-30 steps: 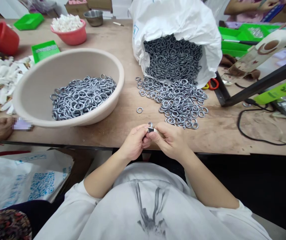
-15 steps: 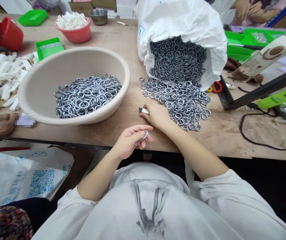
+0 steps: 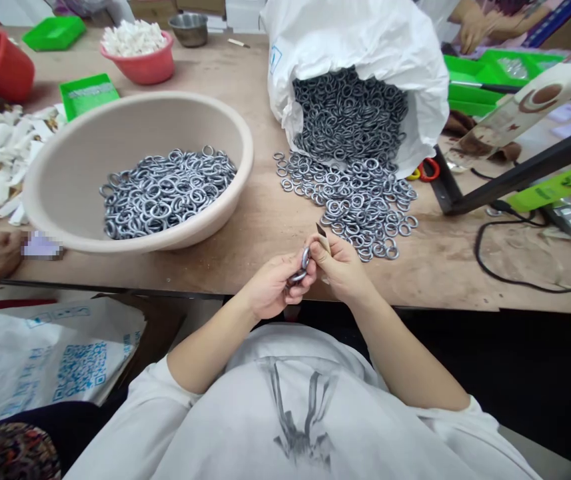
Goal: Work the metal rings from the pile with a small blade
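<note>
Presently, I see the left hand [image 3: 274, 288], off to the right of the beige basin [image 3: 72, 167] and nearer the body, with its fingers curled in to pinch what look like two gray rings [image 3: 306, 259]. On its side away from the basin, the right hand [image 3: 344, 270] is closed around a small dark-tipped tool [image 3: 326, 244]. I can make out a ring heap [image 3: 170, 193] inside the basin and, to its right, a loose pile [image 3: 360, 200] of rings before a white sack [image 3: 355, 37].
</note>
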`<state>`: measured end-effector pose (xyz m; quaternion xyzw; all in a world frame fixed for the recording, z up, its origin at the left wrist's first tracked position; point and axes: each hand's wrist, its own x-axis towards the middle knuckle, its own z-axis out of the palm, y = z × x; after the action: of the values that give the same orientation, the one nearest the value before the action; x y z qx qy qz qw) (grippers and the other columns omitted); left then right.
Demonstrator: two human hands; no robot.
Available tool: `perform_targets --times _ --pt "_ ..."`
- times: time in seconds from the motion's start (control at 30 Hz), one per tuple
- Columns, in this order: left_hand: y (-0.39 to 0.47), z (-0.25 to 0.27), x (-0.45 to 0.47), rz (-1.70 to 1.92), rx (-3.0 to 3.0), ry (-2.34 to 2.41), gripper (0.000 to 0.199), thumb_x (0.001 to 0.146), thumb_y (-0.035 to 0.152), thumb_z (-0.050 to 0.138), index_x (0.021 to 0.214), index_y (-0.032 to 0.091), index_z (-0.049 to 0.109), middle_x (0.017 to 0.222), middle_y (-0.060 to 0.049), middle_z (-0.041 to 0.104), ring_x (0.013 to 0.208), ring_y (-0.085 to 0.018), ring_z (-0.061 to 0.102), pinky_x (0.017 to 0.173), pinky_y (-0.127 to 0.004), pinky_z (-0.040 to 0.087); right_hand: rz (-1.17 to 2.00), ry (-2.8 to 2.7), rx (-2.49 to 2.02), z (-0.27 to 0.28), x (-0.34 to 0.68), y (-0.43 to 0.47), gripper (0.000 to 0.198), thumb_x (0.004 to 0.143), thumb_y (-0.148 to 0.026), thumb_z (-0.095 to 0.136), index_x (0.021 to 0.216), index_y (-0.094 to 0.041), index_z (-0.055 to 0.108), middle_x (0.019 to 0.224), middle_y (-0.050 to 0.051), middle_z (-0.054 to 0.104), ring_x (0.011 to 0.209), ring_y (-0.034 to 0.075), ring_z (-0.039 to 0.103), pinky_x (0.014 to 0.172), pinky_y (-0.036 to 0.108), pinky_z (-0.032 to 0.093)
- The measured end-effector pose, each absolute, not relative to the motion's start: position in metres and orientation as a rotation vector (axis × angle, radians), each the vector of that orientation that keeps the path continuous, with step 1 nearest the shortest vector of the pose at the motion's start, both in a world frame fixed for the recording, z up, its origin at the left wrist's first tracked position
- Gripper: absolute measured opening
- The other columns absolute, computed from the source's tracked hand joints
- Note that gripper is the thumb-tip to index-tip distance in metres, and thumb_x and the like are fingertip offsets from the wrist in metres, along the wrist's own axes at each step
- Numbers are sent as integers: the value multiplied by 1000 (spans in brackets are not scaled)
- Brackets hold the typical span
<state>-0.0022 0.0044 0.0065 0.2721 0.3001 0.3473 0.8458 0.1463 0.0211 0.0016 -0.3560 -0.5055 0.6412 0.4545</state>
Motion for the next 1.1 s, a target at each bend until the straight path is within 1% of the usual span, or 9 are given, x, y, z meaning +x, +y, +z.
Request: perform_targets --times 0.2,0.33,0.4,0.5,0.63,0.77,0.9,1.0,1.1 --pt "-3 11 14 859 591 698 44 77 52 75 76 18 48 56 8 42 41 -2 29 38 -12 19 1223 -1435 -1063 5 156 14 42 77 -58 77 93 -22 65 75 -1 64 61 13 60 60 27 49" --pt "-3 11 18 935 604 745 43 78 51 73 72 17 47 55 7 40 42 -2 27 39 -14 18 957 -1627 -1180 14 163 10 45 90 -65 55 89 -21 64 75 2 64 68 17 59 64 29 46" --pt "-3 11 18 965 594 756 44 79 51 72 71 17 47 56 7 40 42 -1 28 39 -14 18 733 -1797 -1201 16 166 6 47 97 -61 45 79 -21 61 71 3 61 67 16 56 63 29 41" --pt "-3 11 18 995 574 776 44 77 52 73 72 17 47 54 8 39 41 -2 28 39 -15 18 493 -2013 -1188 19 167 -2 46 100 -54 43 69 -22 53 65 2 54 62 15 48 59 30 34" --pt "-4 13 18 1007 561 793 44 76 51 76 71 18 47 52 9 37 41 -2 27 40 -15 20 412 -2084 -1192 21 163 -9 43 100 -50 44 67 -22 48 64 1 51 59 14 44 58 30 29" --pt "-8 13 16 989 600 746 43 74 49 78 72 16 50 53 8 38 42 -2 28 40 -14 21 493 -2067 -1204 17 167 -2 45 99 -50 44 63 -22 42 59 -1 47 54 13 41 56 29 27" --pt "-15 10 10 813 682 647 46 77 51 76 65 15 50 53 6 43 40 -1 31 38 -14 21 519 -1863 -1529 10 186 32 48 100 -54 38 64 -22 47 56 -1 48 55 15 44 56 28 28" --pt "-13 6 2 820 664 700 42 77 50 75 69 13 57 56 2 53 40 -3 41 38 -15 32 318 -1914 -1782 8 197 67 37 96 -53 50 80 -21 62 75 5 65 69 21 55 61 30 32" --pt "-6 4 -6 875 639 763 32 77 39 76 94 12 69 77 -5 70 49 -7 56 45 -18 47 78 -2053 -1931 9 195 97 31 88 -48 64 100 -19 68 102 13 71 85 28 61 67 33 37"
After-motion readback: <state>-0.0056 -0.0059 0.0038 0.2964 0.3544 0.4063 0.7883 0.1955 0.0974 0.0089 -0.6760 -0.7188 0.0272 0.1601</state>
